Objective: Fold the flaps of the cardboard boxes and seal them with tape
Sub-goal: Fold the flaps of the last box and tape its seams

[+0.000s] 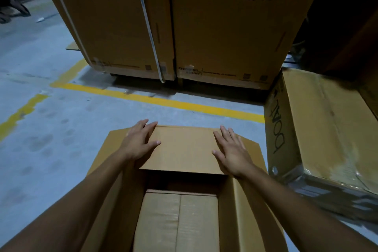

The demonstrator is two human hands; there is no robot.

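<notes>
An open brown cardboard box [241,210] stands on the floor right below me. Its far flap [184,149] lies folded inward over the opening. My left hand [139,141] presses flat on the flap's left edge with straight, spread fingers. My right hand [231,149] presses flat on the flap's right edge the same way. The left side flap [114,145] and right side flap [253,149] stick outward. Inside the box I see its taped bottom flaps [180,223]. No tape roll shows.
Two tall printed cartons [225,32] with white straps stand ahead on the grey floor [41,108], behind a yellow painted line [184,104]. A plastic-wrapped carton [319,125] lies close on the right. Dark cloth-like shapes lie at the far left.
</notes>
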